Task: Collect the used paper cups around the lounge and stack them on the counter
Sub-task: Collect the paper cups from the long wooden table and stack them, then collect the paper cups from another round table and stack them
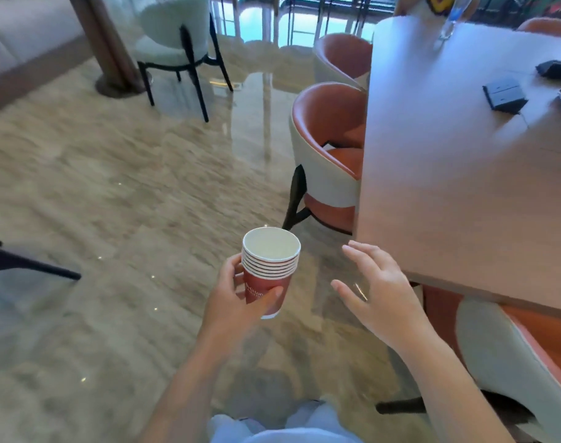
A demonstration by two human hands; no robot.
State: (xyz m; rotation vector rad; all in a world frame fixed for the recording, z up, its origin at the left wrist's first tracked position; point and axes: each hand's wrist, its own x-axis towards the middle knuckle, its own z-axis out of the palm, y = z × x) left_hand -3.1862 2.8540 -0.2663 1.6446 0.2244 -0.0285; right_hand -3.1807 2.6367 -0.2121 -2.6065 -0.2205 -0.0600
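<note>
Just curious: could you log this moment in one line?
left hand: holds cup stack | right hand: open, empty | place: beside table

My one wide camera sits on the person's head. It looks forward and down at the shiny tan stone floor (pixel 119 193).

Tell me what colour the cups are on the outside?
The stack of cups is red outside with white rims and white lettering, seen in the head view.
</note>
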